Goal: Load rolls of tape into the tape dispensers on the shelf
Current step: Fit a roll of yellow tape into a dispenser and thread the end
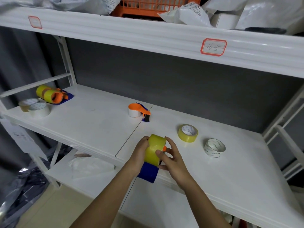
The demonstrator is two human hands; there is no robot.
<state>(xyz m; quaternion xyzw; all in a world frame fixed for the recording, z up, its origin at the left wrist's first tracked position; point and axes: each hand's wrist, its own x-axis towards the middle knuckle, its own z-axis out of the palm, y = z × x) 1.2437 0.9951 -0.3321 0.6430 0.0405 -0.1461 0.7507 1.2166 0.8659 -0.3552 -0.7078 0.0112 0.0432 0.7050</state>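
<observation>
A yellow tape roll [155, 148] sits in a blue and orange dispenser [148, 174] held over the shelf's front edge. My left hand [141, 153] grips the roll's left side. My right hand [170, 156] holds its right side, thumb on the tape face. A loaded dispenser with a white roll [139, 111] stands on the white shelf [102, 119] further back. Loose on the shelf to the right lie a yellow roll [187, 133] and a white roll [214, 148]. At the far left lie two loaded dispensers with yellow rolls [51, 95].
Two more loose rolls [35, 107] rest at the shelf's left end. An upper shelf [164, 38] overhangs, carrying an orange crate [148, 5] and white mail bags [189, 14]. A lower shelf [82, 171] holds a plastic bag.
</observation>
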